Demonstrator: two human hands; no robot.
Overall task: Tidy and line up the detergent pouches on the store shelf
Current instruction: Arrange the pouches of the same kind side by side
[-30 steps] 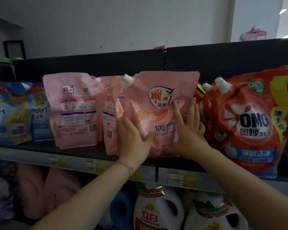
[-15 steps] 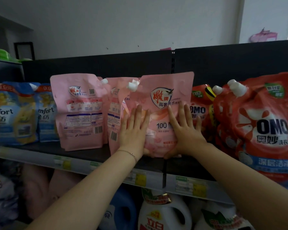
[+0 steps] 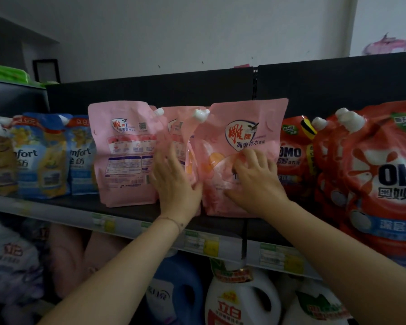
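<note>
Three pink plastic spout pouches stand upright, close together, on the dark store shelf (image 3: pixel 131 208), between blue pouches on the left and red ones on the right.

- Left pink pouch (image 3: pixel 124 153): back panel faces out, showing a QR code, printed tables and the 雕牌 logo.
- Middle pink pouch (image 3: pixel 177 123): mostly hidden, its white cap at the top left corner.
- Right pink pouch (image 3: pixel 251 137): front faces out, reading 雕牌 and 高奢香水.

Hands:
- Left hand (image 3: pixel 176 181): released, fingers straight and flat against the middle pink pouch, thumb spread toward the right pink pouch.
- Right hand (image 3: pixel 256 181): fingers bent, tips on the face of the right pink pouch. Motion blur prevents telling whether they pinch the film or only press it.

Surroundings:
- Blue fabric-softener pouches (image 3: pixel 42 156), far left: "mfort" and "9.9" legible.
- Red detergent pouches (image 3: pixel 384 179), right: "OMO" and 奥妙, white caps.
- Shelf-edge price labels (image 3: pixel 209 246): text unreadable.
- White handled jug (image 3: pixel 239 306), lower shelf: 立白.
- Blue handled jug (image 3: pixel 181 289), left of it.
</note>
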